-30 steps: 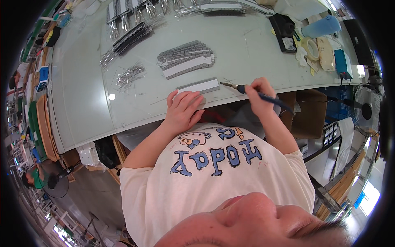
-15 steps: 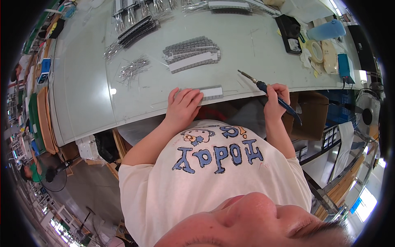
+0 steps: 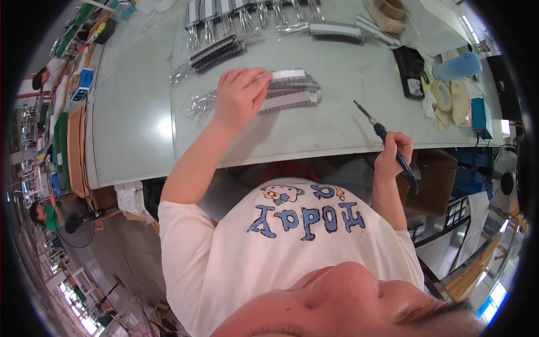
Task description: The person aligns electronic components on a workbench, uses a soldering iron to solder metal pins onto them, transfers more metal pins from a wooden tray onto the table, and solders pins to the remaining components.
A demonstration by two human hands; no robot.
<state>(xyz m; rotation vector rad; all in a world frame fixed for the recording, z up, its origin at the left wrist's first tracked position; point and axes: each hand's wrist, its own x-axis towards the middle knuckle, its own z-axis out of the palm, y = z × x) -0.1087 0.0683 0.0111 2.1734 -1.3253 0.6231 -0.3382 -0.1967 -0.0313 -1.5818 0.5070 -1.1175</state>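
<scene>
My right hand (image 3: 392, 156) is closed around the dark blue handle of a soldering iron (image 3: 380, 132), whose metal tip points up and to the left over the table's near edge. Pinched in the fingers of my left hand (image 3: 240, 95) is a grey and white segmented strip (image 3: 288, 74); its left end is hidden behind the fingertips. It is over the far side of a pile of similar strips (image 3: 291, 100); whether it touches them I cannot tell. Left of that hand lies a heap of thin wire leads (image 3: 201, 104), partly covered by my wrist.
Bundles of wired strips (image 3: 216, 54) lie farther back, with more in a row (image 3: 241, 11) at the far edge. On the right are a black soldering stand (image 3: 410, 70), a tape roll (image 3: 441, 95), a blue bottle (image 3: 457, 67) and a teal box (image 3: 481, 118).
My left hand has moved from the near table edge up to the pile, carrying the strip that lay there. The soldering iron stays in my right hand; the whole view has shifted slightly.
</scene>
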